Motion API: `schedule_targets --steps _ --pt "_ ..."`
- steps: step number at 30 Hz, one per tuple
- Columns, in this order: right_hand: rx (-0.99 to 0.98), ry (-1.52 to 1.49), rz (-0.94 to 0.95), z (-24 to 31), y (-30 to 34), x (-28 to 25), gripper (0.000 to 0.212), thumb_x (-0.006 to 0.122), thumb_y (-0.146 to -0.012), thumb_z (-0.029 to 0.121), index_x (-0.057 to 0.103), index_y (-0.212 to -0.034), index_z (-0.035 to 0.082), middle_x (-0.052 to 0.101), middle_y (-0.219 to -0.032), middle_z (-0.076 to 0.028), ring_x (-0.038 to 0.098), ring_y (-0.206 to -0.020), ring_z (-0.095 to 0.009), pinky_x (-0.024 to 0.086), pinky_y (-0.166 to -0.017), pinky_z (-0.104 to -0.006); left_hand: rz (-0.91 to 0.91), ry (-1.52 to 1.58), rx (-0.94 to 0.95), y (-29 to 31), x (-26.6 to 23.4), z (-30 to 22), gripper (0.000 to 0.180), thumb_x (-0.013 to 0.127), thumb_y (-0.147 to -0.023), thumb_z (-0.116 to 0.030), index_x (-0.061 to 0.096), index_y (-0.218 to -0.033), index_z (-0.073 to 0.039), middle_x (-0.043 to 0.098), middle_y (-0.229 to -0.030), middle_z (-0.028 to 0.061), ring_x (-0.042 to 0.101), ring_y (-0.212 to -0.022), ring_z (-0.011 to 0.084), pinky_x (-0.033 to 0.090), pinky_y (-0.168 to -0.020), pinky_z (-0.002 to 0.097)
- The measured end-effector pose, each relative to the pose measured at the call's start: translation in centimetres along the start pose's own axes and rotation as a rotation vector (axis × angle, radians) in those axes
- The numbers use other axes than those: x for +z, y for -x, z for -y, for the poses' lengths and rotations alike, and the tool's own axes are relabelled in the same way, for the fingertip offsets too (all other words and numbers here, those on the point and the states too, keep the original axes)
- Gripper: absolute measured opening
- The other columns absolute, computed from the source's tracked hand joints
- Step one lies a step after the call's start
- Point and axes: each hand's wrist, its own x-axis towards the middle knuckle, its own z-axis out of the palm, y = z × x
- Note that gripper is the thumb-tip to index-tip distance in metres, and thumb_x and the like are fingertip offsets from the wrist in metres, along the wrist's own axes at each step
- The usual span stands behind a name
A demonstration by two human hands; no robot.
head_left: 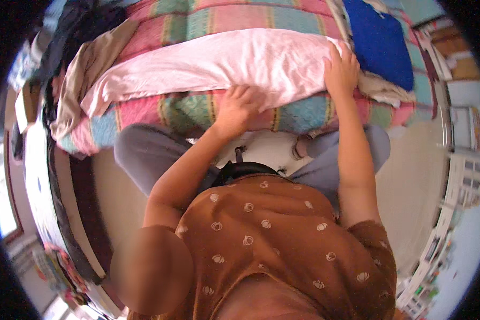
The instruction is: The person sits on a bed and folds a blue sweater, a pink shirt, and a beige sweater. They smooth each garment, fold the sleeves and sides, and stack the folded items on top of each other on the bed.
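Note:
A pale pink cloth garment (197, 66), folded into a long strip, lies across a plaid bedspread (298, 114). Its narrow end points left and its broad end is on the right. On the near edge of the pink garment rests my left hand (238, 109), slightly blurred, fingers stretched onto the fabric. My right hand (341, 69) lies on the garment's right end with its fingers apart, pressing the cloth. Some wrinkles show in the fabric between my hands.
A folded blue cloth (381, 42) lies right of my right hand, over a cream cloth (384, 88). At the left are a beige garment (85, 74) and dark clothes (77, 32). My grey-trousered knees (144, 152) flank the bed's near edge. White shelving (466, 176) stands far right.

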Motion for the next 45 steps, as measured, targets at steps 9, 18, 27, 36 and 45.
schedule_targets --steps 9,18,27,36,45 --pt "-0.034 -0.050 0.110 -1.5 2.0 7.3 0.070 0.049 -0.092 0.055 0.037 -0.148 0.015 0.034 -0.154 -0.009 0.025 -0.144 -0.030 0.015 -0.115 -0.0557 0.128 0.004 -0.005 0.2 0.4 0.2 0.044 0.068 -0.071 -0.029 0.066 -0.112 -0.011 0.061 -0.117 0.0087 0.053 -0.113 0.0287 0.041 -0.097 0.0422" --pt "0.048 -0.204 0.130 9.5 -0.3 2.9 0.065 0.052 -0.092 0.049 0.040 -0.146 0.015 0.037 -0.152 -0.009 0.029 -0.143 -0.032 0.020 -0.113 -0.0580 -0.813 0.180 -0.859 2.4 -4.6 5.2 0.042 0.070 -0.076 -0.008 0.053 -0.113 0.001 0.053 -0.111 0.0163 0.051 -0.106 0.0317 0.038 -0.097 0.0396" --pt "-0.014 -0.059 0.057 11.5 2.2 4.4 0.061 0.052 -0.093 0.045 0.041 -0.146 0.017 0.038 -0.153 -0.005 0.031 -0.141 -0.030 0.020 -0.114 -0.0546 -1.530 1.506 -0.993 11.6 -13.0 23.4 0.045 0.065 -0.092 -0.034 0.051 -0.119 0.000 0.059 -0.111 0.0120 0.060 -0.097 0.0232 0.052 -0.082 0.0382" --pt "0.005 -0.064 0.028 10.6 2.7 4.4 0.059 0.056 -0.090 0.040 0.045 -0.143 0.017 0.041 -0.150 -0.005 0.033 -0.140 -0.029 0.022 -0.113 -0.0531 -1.243 1.401 -0.826 15.7 -20.7 34.2 0.030 0.052 -0.085 0.004 0.057 -0.113 -0.004 0.063 -0.104 0.0098 0.063 -0.092 0.0261 0.056 -0.080 0.0394" --pt "-0.010 -0.049 0.065 11.0 2.6 5.0 0.059 0.055 -0.091 0.037 0.043 -0.144 0.017 0.038 -0.152 -0.005 0.031 -0.142 -0.029 0.020 -0.114 -0.0517 -1.321 1.382 -1.165 20.3 -20.7 30.6 0.041 0.068 -0.082 -0.018 0.058 -0.119 -0.001 0.061 -0.119 0.0161 0.062 -0.102 0.0289 0.054 -0.085 0.0444"
